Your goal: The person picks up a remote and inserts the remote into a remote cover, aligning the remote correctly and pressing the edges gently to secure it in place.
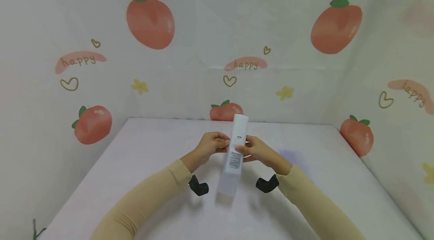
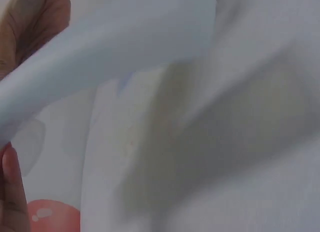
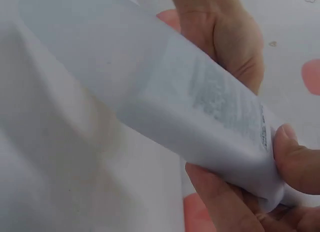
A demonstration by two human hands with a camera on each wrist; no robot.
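Note:
A long white handheld device (image 1: pixel 234 153) is held up tilted over the table, its label of small dark print facing the head camera. The frosted, squared-off end (image 3: pixel 85 47) slants down toward the person. My right hand (image 1: pixel 259 150) grips it from the right, with the thumb (image 3: pixel 295 157) over the labelled face and the fingers on the other side. My left hand (image 1: pixel 214 144) is at the left edge with bent fingers and thumb pinching there; the fingertips are partly hidden by the device. One fingertip (image 2: pixel 10 164) shows right at the device's edge in the left wrist view.
The table (image 1: pixel 162 142) has a pale covering. Behind and at the sides hangs a white cloth (image 1: pixel 203 25) printed with red fruit, hearts and "happy". Each wrist carries a black camera (image 1: pixel 267 184). A thin green stem-like thing (image 1: pixel 35 229) shows at the lower left.

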